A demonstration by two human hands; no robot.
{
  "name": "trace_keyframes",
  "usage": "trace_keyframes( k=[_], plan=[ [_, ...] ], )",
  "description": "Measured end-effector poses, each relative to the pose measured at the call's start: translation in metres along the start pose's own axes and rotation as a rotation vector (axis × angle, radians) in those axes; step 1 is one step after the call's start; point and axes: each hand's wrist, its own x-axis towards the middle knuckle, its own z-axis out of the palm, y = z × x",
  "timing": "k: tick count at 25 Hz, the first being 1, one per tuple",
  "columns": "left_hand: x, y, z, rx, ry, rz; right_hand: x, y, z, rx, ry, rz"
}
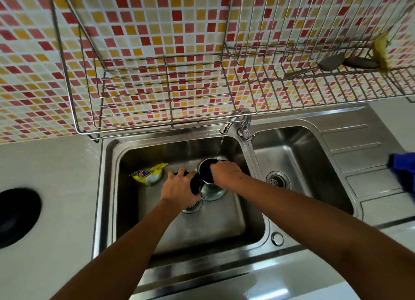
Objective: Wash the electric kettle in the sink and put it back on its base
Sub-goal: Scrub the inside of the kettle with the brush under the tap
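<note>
A steel electric kettle (213, 191) with a black handle stands in the left basin of the steel sink (107, 169), its mouth open upward. My left hand (179, 185) grips the black handle on the kettle's left side. My right hand (226, 173) reaches into the kettle's mouth, fingers closed around something blue that is mostly hidden. A thin stream of water falls from the tap (231, 122) down by the kettle's rim. The kettle's round black base (15, 216) sits on the counter at the far left.
A yellow detergent pouch (149, 173) lies in the left basin beside the kettle. The right basin (292, 165) has a drain. A blue cloth (404, 171) lies on the draining board. A wire dish rack (168, 93) hangs over the sink, holding utensils at right.
</note>
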Motion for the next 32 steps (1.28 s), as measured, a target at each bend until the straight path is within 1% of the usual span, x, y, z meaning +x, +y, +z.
trace_keyframes(
  k=[2,4,6,8,9,11,12,14,16,18,19,20,21,22,23,25,26,27,28,29,30,31,32],
  plan=[
    [-0.001,-0.001,0.0,-0.008,0.011,0.003,0.006,-0.004,0.001,-0.144,-0.031,-0.035],
    [0.0,-0.001,0.001,-0.017,0.03,0.013,0.013,-0.003,-0.002,-0.15,-0.091,-0.011],
    [0.001,-0.003,0.005,-0.034,0.025,0.002,0.017,0.0,-0.01,-0.062,-0.18,0.026],
    [0.002,-0.003,0.008,-0.067,-0.005,-0.037,0.021,0.004,-0.011,0.062,-0.298,0.005],
    [0.003,-0.003,0.011,-0.077,-0.016,-0.047,0.023,0.003,-0.009,0.138,-0.329,-0.006],
    [0.005,-0.005,0.016,-0.082,-0.023,-0.059,0.022,0.0,-0.003,0.25,-0.294,-0.01],
    [0.005,-0.005,0.013,-0.088,-0.026,-0.061,0.021,-0.003,-0.001,0.248,-0.254,-0.014],
    [0.003,-0.003,0.007,-0.079,-0.017,-0.036,0.016,-0.008,0.003,0.162,-0.144,-0.016],
    [-0.001,0.0,0.002,-0.064,0.003,-0.018,0.01,-0.01,0.004,0.061,-0.091,0.029],
    [0.001,0.0,0.0,-0.089,0.0,-0.037,0.005,-0.012,-0.005,0.019,-0.127,0.105],
    [0.002,0.001,0.0,-0.103,-0.016,-0.052,0.004,-0.012,-0.01,0.031,-0.17,0.12],
    [0.003,0.002,0.001,-0.113,-0.026,-0.058,0.003,-0.011,-0.016,0.092,-0.235,0.126],
    [0.005,0.003,0.005,-0.113,-0.038,-0.067,0.002,-0.011,-0.021,0.187,-0.323,0.13],
    [0.006,0.003,0.008,-0.105,-0.044,-0.074,-0.001,-0.009,-0.024,0.358,-0.403,0.153],
    [0.007,0.003,0.009,-0.102,-0.044,-0.088,-0.003,-0.006,-0.023,0.622,-0.472,0.217],
    [0.007,0.003,0.011,-0.102,-0.048,-0.093,-0.007,0.001,-0.01,1.315,-0.568,0.432],
    [0.008,0.002,0.013,-0.102,-0.054,-0.093,-0.009,0.005,0.002,1.681,-0.555,0.524],
    [0.008,0.002,0.013,-0.099,-0.059,-0.095,-0.011,0.008,0.012,2.041,-0.502,0.599],
    [0.009,0.001,0.014,-0.105,-0.056,-0.096,-0.016,0.01,0.019,2.355,-0.434,0.634],
    [0.009,0.002,0.012,-0.11,-0.055,-0.091,-0.024,0.011,0.023,2.601,-0.376,0.621],
    [0.007,0.002,0.008,-0.112,-0.051,-0.084,-0.033,0.009,0.026,2.746,-0.325,0.581],
    [0.004,0.004,0.002,-0.112,-0.057,-0.084,-0.045,0.006,0.029,2.796,-0.288,0.54],
    [0.001,0.004,-0.003,-0.1,-0.062,-0.083,-0.057,0.002,0.031,2.774,-0.277,0.503]
  ],
)
